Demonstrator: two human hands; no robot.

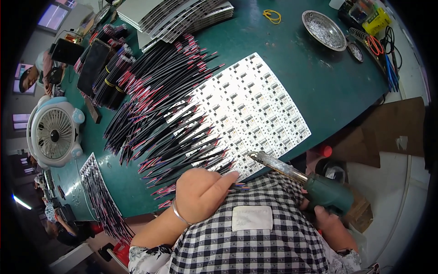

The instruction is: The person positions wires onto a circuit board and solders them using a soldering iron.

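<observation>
A white circuit board sheet (255, 98) lies on the green table in front of me, covered with rows of small components. Many black-sleeved cables (159, 98) with red, white and blue wire ends fan across its left part. My left hand (200, 194) is closed at the board's near edge, its fingertips pinched on a cable whose coloured ends show just past them. In my right hand (334, 223) is the green handle of a soldering gun (326, 194). Its metal barrel points up and left, with the tip at the board, right of the left fingertips.
Stacked boards (173, 18) stand at the back beside bundled cables (112, 82). A white fan (54, 132) and another wired board (102, 196) are on the left. Toward the back right sit a metal dish (324, 30) of silvery bits and a yellow wire loop (272, 17).
</observation>
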